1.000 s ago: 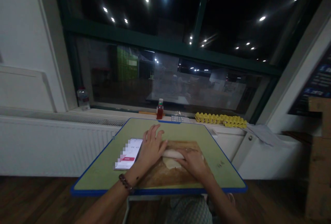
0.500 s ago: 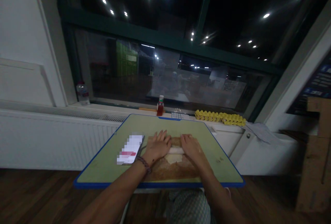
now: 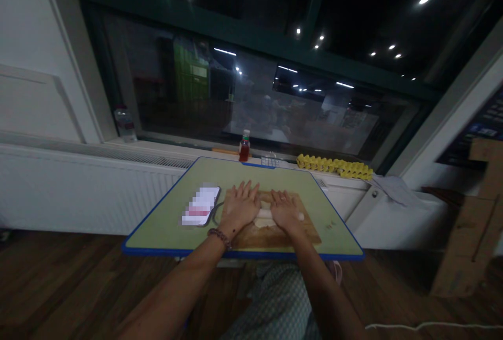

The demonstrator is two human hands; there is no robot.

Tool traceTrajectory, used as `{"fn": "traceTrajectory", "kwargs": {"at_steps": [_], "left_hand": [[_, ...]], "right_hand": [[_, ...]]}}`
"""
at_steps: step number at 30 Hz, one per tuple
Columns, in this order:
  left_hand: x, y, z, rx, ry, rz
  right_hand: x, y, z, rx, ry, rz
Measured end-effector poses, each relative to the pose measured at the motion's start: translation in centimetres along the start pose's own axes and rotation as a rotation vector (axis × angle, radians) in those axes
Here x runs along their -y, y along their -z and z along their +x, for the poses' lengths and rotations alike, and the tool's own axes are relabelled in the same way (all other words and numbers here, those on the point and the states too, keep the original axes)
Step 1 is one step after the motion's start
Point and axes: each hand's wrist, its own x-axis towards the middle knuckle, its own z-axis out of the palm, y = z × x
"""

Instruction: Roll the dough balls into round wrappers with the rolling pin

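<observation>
A pale rolling pin [image 3: 265, 214] lies across a wooden board [image 3: 306, 227] on the green table [image 3: 173, 219]. My left hand [image 3: 240, 206] presses flat on the pin's left end, fingers spread. My right hand [image 3: 283, 210] presses flat on its right part. A piece of pale dough [image 3: 263, 222] shows under the pin between my hands. A phone [image 3: 200, 212] with a lit screen lies on the table just left of my left hand.
On the sill behind the table stand a red sauce bottle [image 3: 244, 150], a yellow egg tray [image 3: 334, 166] and a plastic bottle [image 3: 126, 123]. A white radiator runs along the left wall. Cardboard boxes [image 3: 467, 235] stand at the right; a white cable lies on the floor.
Both hands have slid forward over the board with the pin, away from me. The camera has tilted down and drawn back, so more floor shows.
</observation>
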Motion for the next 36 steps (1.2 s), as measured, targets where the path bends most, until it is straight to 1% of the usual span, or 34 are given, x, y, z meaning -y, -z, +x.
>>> {"fn": "traceTrajectory", "kwargs": {"at_steps": [3,7,10,12,14,16,18,21,24,26,28,30,33,36], "left_hand": [[-0.3,0.4,-1.1,-0.048,-0.049,0.005],[-0.6,0.9,-2.7,-0.118,-0.109,-0.019],[-0.6,1.2,-3.9,-0.161,-0.153,-0.038],[-0.6,1.4,-4.4,-0.169,-0.176,-0.050],[-0.5,1.4,-4.4,-0.155,-0.183,-0.061],[-0.3,1.3,-3.6,-0.125,-0.172,-0.067],[-0.1,1.0,-2.1,-0.071,-0.139,-0.074],[0.4,0.4,0.6,0.060,-0.022,-0.108],[1.0,0.0,2.9,0.137,0.090,-0.149],[1.3,-0.1,3.9,0.132,0.148,-0.157],[1.4,0.0,4.5,0.096,0.187,-0.147],[1.5,0.1,5.0,0.058,0.199,-0.129],[1.6,0.1,5.5,0.001,0.189,-0.106],[1.7,-0.1,5.7,-0.036,0.167,-0.101]], "right_hand": [[0.2,0.5,-1.0,-0.001,0.016,0.006],[0.5,0.9,-2.7,-0.043,0.032,0.025],[0.5,0.8,-4.1,-0.083,0.025,0.027],[0.5,0.5,-4.6,-0.111,0.026,0.023],[0.4,0.3,-4.5,-0.111,0.035,0.022],[0.1,0.1,-3.5,-0.071,0.049,0.027],[-0.1,0.0,-1.9,-0.011,0.062,0.036],[-0.4,0.0,1.1,0.067,0.018,0.060],[-0.3,0.0,3.4,0.107,-0.017,0.078],[-0.2,0.0,4.4,0.069,-0.090,0.104],[0.0,0.0,5.0,-0.029,-0.185,0.130],[0.1,-0.1,5.3,-0.142,-0.249,0.141],[0.1,-0.2,5.7,-0.238,-0.254,0.139],[0.0,-0.3,5.9,-0.254,-0.237,0.133]]}}
